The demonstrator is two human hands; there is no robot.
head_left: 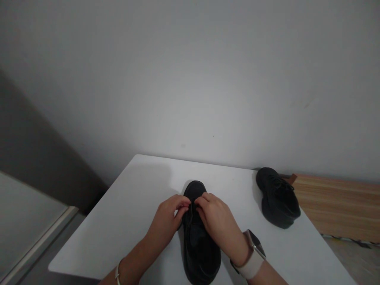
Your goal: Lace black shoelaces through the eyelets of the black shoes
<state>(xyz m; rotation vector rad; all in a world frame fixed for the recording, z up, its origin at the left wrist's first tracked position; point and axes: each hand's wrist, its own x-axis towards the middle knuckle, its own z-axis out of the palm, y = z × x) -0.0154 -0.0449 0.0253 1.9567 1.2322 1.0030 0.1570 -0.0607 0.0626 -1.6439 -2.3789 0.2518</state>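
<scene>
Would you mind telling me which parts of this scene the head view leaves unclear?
- Laces of the near shoe: covered by the left hand and right hand.
- What the fingertips pinch: too small and dark.
- Near shoe's heel: cut off by the bottom edge.
- Far shoe: details lost in black.

Worktop (124, 213): white, smooth, rounded corners, its far edge against the wall. Wall (190, 79): plain pale grey, evenly lit, a few faint marks, filling the view above the worktop. Darker grey panel (32, 158): left of the worktop, slanting down. Pale strip with light trim (26, 225): below that panel. Wooden surface (338, 206): light-brown grain, right of the worktop, along the wall.
</scene>
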